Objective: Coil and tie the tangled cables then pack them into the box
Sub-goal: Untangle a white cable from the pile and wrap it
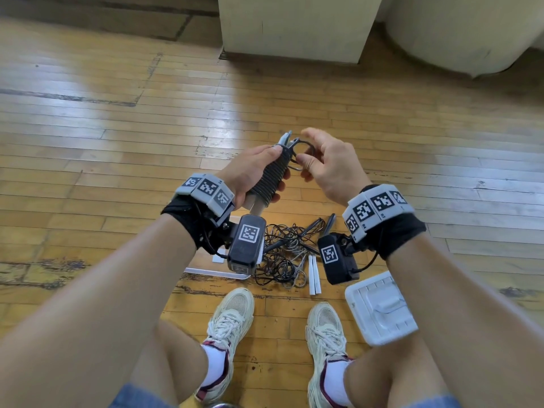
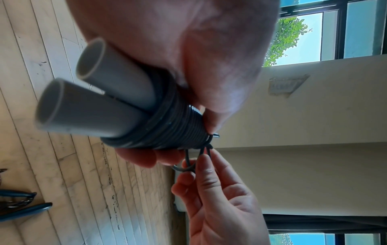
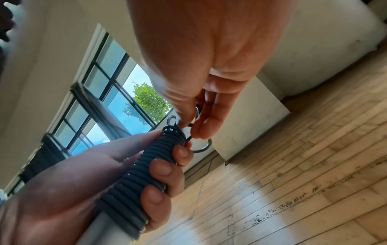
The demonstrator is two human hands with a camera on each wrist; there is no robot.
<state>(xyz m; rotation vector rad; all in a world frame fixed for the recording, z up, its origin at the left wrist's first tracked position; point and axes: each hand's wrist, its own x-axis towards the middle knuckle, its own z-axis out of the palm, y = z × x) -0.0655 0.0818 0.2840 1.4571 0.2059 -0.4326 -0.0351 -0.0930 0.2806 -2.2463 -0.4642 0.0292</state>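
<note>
The left hand (image 1: 250, 172) is closed around two white tubes (image 2: 94, 92) that lie side by side, and a dark cable (image 1: 269, 179) is wound tightly around both tubes in many turns. The fingers (image 3: 161, 169) curl over the coil from one side and the thumb presses along the other side. The tube ends stick out below the palm, toward the wrist.

The right hand (image 1: 329, 166) is just beside the top of the coil. Its thumb and first finger pinch a loose loop (image 1: 303, 151) of the same cable (the loop comes off the upper end of the winding); the other fingers are loosely bent and hold nothing.

Below both hands, on the wooden floor (image 1: 117, 128), lies a tangle of thin black and white cables (image 1: 288, 254). Two more white tubes (image 1: 314, 275) lie at the right edge of this tangle. Under the right forearm stands a white box (image 1: 379, 307), near the right shoe (image 1: 326, 334). A flat white tray (image 1: 217, 272) lies under the left wrist, partly hidden.
</note>
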